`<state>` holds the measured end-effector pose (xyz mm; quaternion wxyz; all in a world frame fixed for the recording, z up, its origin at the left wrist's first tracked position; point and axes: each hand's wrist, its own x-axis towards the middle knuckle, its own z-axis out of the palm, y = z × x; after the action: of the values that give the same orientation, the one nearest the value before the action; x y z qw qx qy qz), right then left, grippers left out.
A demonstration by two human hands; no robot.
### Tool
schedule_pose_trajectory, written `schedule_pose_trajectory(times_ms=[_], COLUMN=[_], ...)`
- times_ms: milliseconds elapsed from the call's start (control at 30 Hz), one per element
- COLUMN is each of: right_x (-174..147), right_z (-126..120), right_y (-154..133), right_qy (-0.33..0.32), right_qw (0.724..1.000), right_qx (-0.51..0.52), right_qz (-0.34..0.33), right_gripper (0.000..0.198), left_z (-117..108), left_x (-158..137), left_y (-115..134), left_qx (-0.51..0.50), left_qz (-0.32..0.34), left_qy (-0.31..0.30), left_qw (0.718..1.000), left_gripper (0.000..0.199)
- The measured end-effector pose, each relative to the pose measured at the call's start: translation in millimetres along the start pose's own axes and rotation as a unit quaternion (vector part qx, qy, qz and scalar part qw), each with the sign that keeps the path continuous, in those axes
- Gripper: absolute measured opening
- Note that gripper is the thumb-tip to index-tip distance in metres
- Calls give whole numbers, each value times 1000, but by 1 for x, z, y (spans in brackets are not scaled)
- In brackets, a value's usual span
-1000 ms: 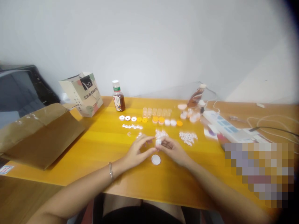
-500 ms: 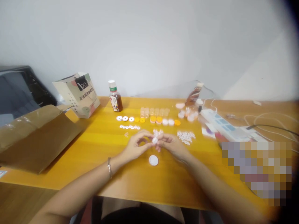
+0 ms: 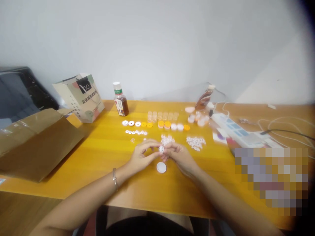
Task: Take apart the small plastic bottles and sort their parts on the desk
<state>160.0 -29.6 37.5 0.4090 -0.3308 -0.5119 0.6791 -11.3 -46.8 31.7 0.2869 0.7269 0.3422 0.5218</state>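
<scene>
Between the fingertips of my left hand (image 3: 144,153) and my right hand (image 3: 177,155) is a small round white plastic piece (image 3: 161,149). Both hands pinch it from opposite sides, raised over the table. Just below them a flat white round lid (image 3: 161,167) lies on the wood. Behind my fingers is a heap of small white pieces (image 3: 167,140), partly covered by the hands. A second heap of small white pieces (image 3: 196,143) lies to the right of it. On the left is a short row of small white parts (image 3: 136,132).
Farther back stand rows of white and yellow caps (image 3: 147,125) and clear cups (image 3: 162,116). A brown bottle (image 3: 121,101), a tilted bottle (image 3: 205,97) and a paper bag (image 3: 90,101) are behind. A cardboard box (image 3: 41,144) lies left; a power strip (image 3: 231,127) and cables right.
The small white piece has turned slightly between my fingers, and both hands sit a touch farther left. The whole view has shifted a little; the other things stay put.
</scene>
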Motion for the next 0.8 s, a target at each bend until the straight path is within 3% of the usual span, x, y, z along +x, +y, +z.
schedule_pose_trajectory(times_ms=[200,433,800], right_x=[1,1,-1], right_z=[-3,-2,0], right_y=[-1,-5,1], right_qy=[47,46,74], right_qw=[996,987,979], right_qx=[-68,-142,-178], right_qz=[-31,-52,-68], right_gripper=[19,15,17], left_z=[-3,-5,1], left_x=[-1,-2,-6], left_y=[-4,-13,-22], left_qx=[101,241,286], left_qz=[54,194,217], left_qy=[-15,-46,-46], left_qw=[993,950,932], left_gripper=[23,29,28])
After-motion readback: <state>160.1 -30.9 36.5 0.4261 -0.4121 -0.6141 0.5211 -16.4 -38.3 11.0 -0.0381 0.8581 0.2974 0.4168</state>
